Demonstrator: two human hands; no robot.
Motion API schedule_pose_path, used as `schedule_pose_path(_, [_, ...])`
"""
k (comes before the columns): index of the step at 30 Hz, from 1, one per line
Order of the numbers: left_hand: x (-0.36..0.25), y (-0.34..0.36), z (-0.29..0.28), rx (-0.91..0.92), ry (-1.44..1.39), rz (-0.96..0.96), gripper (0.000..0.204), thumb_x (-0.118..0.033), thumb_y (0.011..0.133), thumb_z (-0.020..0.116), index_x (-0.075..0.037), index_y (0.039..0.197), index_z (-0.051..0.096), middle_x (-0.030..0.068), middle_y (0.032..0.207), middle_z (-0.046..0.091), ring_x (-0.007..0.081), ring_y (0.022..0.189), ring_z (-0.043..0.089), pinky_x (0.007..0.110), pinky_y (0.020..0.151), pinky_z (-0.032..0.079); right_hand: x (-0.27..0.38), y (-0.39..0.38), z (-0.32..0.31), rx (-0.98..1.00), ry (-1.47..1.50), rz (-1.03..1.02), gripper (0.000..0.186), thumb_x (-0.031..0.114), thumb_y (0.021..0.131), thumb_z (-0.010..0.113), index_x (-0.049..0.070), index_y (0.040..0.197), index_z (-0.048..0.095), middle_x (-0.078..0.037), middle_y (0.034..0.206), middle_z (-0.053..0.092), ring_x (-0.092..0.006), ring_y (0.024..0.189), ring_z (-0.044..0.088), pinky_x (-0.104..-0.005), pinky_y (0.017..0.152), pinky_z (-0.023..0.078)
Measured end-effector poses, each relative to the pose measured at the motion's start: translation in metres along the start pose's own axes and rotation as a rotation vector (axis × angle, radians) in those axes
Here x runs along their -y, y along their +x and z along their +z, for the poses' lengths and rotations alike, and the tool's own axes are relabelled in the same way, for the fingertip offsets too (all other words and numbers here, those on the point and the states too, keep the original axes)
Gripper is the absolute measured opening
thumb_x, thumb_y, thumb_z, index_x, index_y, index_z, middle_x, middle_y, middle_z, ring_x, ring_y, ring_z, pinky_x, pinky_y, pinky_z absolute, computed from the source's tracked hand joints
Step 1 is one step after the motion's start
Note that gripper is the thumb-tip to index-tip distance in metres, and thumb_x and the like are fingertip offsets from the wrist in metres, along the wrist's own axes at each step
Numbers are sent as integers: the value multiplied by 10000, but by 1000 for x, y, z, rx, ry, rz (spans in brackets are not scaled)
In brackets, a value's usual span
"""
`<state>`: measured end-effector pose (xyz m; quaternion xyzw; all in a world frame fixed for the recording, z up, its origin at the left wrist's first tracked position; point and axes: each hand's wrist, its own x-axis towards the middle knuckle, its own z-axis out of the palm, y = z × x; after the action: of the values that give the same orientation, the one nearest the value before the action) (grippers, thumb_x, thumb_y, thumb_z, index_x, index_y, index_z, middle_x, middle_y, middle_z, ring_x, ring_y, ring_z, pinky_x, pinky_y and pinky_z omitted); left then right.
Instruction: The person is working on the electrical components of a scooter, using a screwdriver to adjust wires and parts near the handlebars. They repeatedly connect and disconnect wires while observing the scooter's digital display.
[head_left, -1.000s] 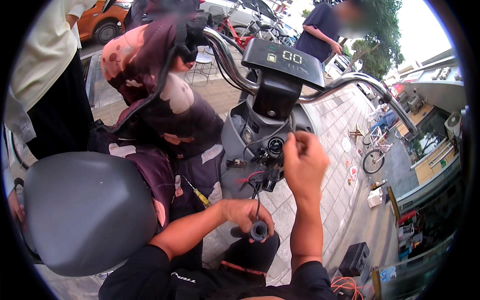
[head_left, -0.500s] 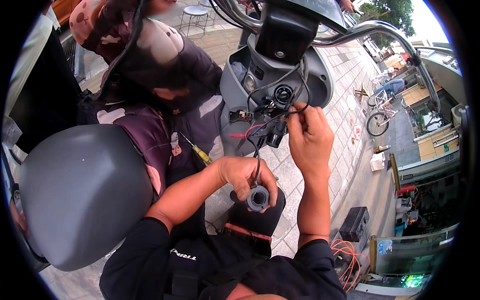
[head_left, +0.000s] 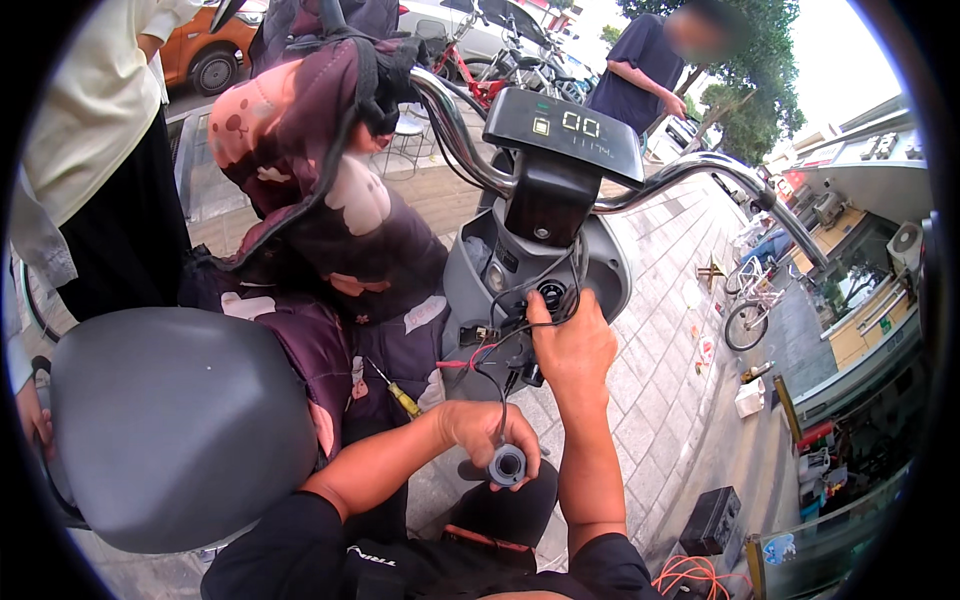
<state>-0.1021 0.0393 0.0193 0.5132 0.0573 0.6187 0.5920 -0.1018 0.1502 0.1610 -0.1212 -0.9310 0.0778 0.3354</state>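
Note:
My left hand [head_left: 492,432] is closed around a throttle grip [head_left: 507,465], whose end shows as a dark grey ring with a hole. A thin black cable [head_left: 492,380] runs up from it to loose wiring on a grey electric scooter. My right hand [head_left: 577,345] reaches to the scooter's front panel, fingers curled at a round black key switch [head_left: 551,292]. Its fingertips are partly hidden, so what they pinch cannot be made out. Red-ended wires [head_left: 460,363] hang beside the switch. Above, the dashboard display [head_left: 570,130] is lit.
A yellow-handled screwdriver [head_left: 402,398] lies on the patterned leg cover [head_left: 385,270]. The grey seat [head_left: 180,430] is at my left, with a person in a cream top [head_left: 90,120] beyond. Another person [head_left: 640,85] stands ahead. A black box [head_left: 712,520] and orange cable [head_left: 700,575] lie right.
My right hand has moved from the wires on the right up to the key switch. My left hand still holds the throttle grip. The view has tilted up, bringing the lit display into sight.

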Motion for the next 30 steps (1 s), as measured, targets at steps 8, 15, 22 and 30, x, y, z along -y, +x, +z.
schedule_pose_path(8, [0, 2, 0, 28, 13, 8, 768, -395, 735, 946, 130, 1209, 649, 226, 1061, 687, 270, 858, 711, 368, 708, 604, -9, -3, 13, -42, 160, -58, 348, 297, 873, 771, 11, 918, 577, -213, 831, 687, -460, 817, 670, -525, 729, 512])
schedule_pose_path(15, [-1, 0, 1, 8, 44, -13, 774, -443, 726, 951, 75, 1223, 662, 175, 1058, 720, 225, 830, 740, 335, 722, 613, -10, -1, -2, 105, 360, -4, 321, 160, 848, 752, 20, 1110, 629, -160, 917, 674, -338, 841, 677, -427, 788, 532])
schedule_pose_path(22, [0, 2, 2, 14, 28, -13, 773, -436, 726, 952, 74, 1228, 660, 181, 1069, 720, 226, 843, 737, 340, 724, 616, -19, 2, -1, 129, 514, -45, 343, 107, 834, 727, 10, 1153, 646, -175, 1015, 655, -327, 845, 664, -405, 789, 532])
schedule_pose_path(30, [-3, 2, 5, 8, -4, -21, 772, -382, 732, 951, 147, 1201, 640, 212, 1062, 677, 259, 880, 710, 351, 718, 611, -19, 2, 1, 92, 488, -102, 309, 84, 823, 747, -6, 1104, 656, -135, 947, 623, -262, 815, 627, -366, 765, 514])
